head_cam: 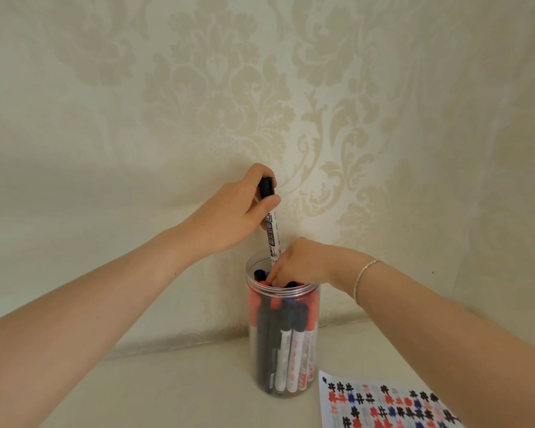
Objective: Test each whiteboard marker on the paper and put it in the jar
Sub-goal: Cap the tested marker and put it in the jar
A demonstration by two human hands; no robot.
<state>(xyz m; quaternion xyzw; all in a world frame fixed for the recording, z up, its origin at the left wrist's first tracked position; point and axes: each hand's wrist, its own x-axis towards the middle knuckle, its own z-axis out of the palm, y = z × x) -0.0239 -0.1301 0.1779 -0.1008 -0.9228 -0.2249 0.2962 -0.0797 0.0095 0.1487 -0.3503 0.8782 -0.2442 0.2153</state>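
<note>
Marker point(271, 225), white-barrelled with a black cap, stands nearly upright above the mouth of a clear plastic jar point(283, 344), its lower end just dipping behind the rim. Starting at the left, the person's left hand point(235, 211) reaches in from the lower left and pinches the marker near its capped top, thumb in front of the barrel and fingers curled behind it. Below and slightly right, the jar stands on a pale surface close to a cream patterned wall point(198, 88). It is packed with markers standing on end: black, red and blue caps crowd the upper part, and white printed barrels show through the wall lower down. Further right, the right hand point(297, 265) hangs over the jar's mouth with its fingertips bent down among the caps; whether they grip one or only push them aside, I cannot tell. A thin bracelet point(365, 278) circles that wrist. At the lower right lies the paper point(380, 403), covered in rows of black, red and blue test marks. Judging by the full jar and the crowded sheet, the work looks close to done, with this marker going in.
</note>
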